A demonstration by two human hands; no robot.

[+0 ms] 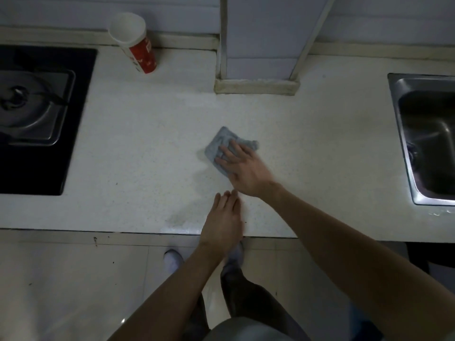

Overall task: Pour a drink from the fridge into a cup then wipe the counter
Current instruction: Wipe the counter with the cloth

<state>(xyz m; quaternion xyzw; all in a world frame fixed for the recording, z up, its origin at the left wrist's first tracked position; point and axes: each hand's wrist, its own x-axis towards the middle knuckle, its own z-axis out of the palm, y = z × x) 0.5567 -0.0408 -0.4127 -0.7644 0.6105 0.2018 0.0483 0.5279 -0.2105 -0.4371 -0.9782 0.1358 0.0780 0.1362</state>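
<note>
A small blue-grey cloth lies on the white speckled counter near its middle. My right hand presses flat on the cloth with straight, spread fingers, covering its near right part. My left hand rests flat on the counter by the front edge, just below the right hand, holding nothing. A red and white paper cup stands at the back left near the wall; its inside looks white and I cannot tell what it holds.
A black gas hob with a steel burner fills the left end of the counter. A steel sink is set in at the right. A boxed wall column juts onto the counter at the back. Damp smears mark the counter near the front edge.
</note>
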